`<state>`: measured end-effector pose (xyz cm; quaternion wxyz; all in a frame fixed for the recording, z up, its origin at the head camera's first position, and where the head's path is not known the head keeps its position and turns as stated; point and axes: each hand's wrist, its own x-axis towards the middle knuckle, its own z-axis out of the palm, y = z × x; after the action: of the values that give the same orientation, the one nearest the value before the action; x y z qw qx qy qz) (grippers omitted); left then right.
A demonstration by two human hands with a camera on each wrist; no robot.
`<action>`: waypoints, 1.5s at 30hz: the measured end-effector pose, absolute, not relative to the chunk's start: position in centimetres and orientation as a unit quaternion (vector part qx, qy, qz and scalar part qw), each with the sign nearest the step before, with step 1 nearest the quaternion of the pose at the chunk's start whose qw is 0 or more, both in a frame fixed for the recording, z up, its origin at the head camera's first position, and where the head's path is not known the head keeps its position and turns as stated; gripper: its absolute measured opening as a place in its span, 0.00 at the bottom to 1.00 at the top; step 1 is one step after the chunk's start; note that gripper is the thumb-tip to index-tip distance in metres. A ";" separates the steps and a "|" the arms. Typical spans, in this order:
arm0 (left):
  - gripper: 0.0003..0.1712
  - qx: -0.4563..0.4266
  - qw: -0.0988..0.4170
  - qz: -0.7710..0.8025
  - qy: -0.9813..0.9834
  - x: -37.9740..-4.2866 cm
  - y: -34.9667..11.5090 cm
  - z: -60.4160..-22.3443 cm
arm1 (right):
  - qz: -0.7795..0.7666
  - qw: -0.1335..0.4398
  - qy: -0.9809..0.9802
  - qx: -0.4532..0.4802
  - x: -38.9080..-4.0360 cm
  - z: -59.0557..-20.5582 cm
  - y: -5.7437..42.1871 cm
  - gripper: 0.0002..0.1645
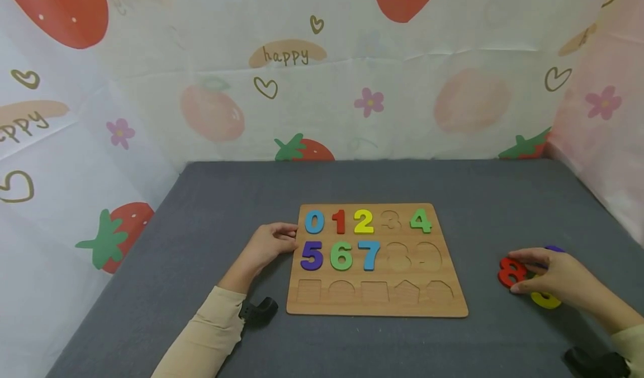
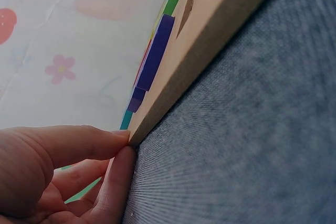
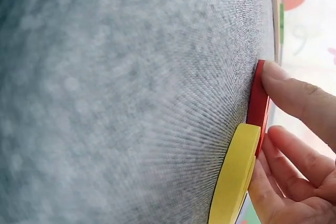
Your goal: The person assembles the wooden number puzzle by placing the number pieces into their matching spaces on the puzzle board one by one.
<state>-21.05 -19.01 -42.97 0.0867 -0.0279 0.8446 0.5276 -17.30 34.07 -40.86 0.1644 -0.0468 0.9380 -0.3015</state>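
Observation:
A wooden number board (image 1: 372,306) lies on the grey cloth, with numbers 0, 1, 2, 4, 5, 6 and 7 set in it. My left hand (image 1: 270,244) pinches its left edge between thumb and finger; the left wrist view shows the fingertips at the board's corner, near the purple 5 (image 2: 156,53). At the right, my right hand (image 1: 563,274) grips a red number 8 (image 1: 509,272) by its edges, thumb on the near side. Under that hand lie a yellow number piece (image 1: 545,301) and a purple piece (image 1: 555,249), both mostly hidden.
Bare recesses show in the board: a 3 outline (image 1: 390,220), two at the right of the middle row, and a bottom row of shapes. A printed curtain (image 1: 402,104) rises behind the table (image 1: 241,190). Black wrist straps (image 1: 259,311) sit at both cuffs.

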 end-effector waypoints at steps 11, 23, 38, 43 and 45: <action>0.25 -0.033 0.088 0.523 0.847 -20.9 -19.2 -42.6 | -0.310 0.123 0.938 -0.091 -18.4 -38.9 30.3 0.45; 0.26 -0.026 0.091 0.527 0.845 -21.0 -19.1 -42.7 | -0.365 0.134 0.910 -0.142 -20.2 -37.8 23.8 0.45; 0.26 -0.019 0.086 0.528 0.844 -20.9 -19.1 -42.9 | -0.390 0.161 0.889 -0.179 -21.1 -38.1 19.4 0.39; 0.25 -0.018 0.085 0.528 0.845 -20.9 -19.1 -42.9 | -0.384 0.165 0.889 -0.187 -21.1 -38.3 18.5 0.38; 0.25 -0.021 0.085 0.531 0.843 -20.9 -19.1 -42.8 | -0.378 0.164 0.891 -0.191 -21.2 -38.4 18.3 0.38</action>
<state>-20.87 -19.10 -42.84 0.0846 -0.0212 0.8432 0.5306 -21.16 18.27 -38.41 0.1640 -0.1913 0.8908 -0.3782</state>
